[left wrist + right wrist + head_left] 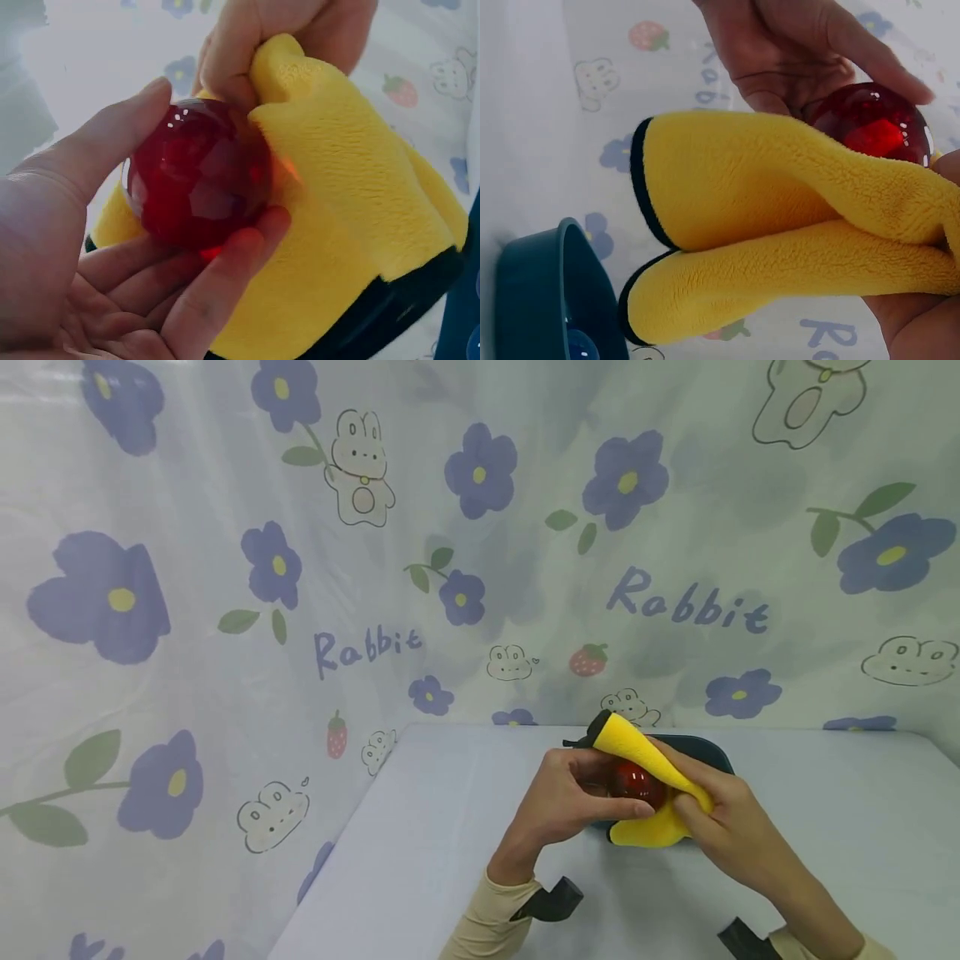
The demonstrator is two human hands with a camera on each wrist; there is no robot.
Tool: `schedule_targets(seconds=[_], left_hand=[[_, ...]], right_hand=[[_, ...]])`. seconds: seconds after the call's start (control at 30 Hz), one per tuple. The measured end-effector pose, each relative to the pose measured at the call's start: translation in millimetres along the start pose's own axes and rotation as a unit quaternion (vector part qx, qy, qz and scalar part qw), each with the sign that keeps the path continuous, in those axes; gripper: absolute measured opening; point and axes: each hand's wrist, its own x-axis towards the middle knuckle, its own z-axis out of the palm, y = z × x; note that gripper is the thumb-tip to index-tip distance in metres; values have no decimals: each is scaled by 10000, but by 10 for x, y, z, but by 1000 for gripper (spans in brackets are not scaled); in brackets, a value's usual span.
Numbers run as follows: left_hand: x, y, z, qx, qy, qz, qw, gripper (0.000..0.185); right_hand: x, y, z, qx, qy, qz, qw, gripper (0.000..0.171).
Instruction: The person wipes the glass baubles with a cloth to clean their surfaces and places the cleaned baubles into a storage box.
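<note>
My left hand (558, 802) grips a shiny red translucent ball (202, 176) between thumb and fingers, above the table. A yellow plush cloth (727, 187) with a black edge is bunched in my right hand (723, 814), which holds it against the ball's side. In the head view the cloth hangs in two folds around the ball, one up and one down. Behind the hands stands a dark teal bin (705, 747), mostly hidden there by hands and cloth. The right wrist view shows its rim and a blue ball (581, 345) inside.
A white table (435, 827) spreads under the arms. Behind it and to the left hangs a pale curtain (525, 560) printed with flowers, rabbits and strawberries. A black strap piece (555, 900) sits at the left wrist.
</note>
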Motion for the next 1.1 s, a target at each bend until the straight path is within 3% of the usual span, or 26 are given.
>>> schedule_targets(seconds=[0.33, 0.73, 0.93, 1.1], left_hand=[[15, 37, 46, -480, 311, 222, 9981, 41], [44, -26, 132, -866, 1278, 473, 9869, 40], [75, -56, 157, -521, 1659, 693, 9823, 40], [73, -74, 156, -69, 1828, 657, 9809, 53]], right_hand=[[-19, -4, 14, 284, 9, 364, 9989, 60], [-8, -42, 53, 106, 28, 300, 9995, 58], [-23, -56, 64, 91, -31, 348, 9993, 58], [-34, -66, 49, 33, 0, 428, 9991, 59]])
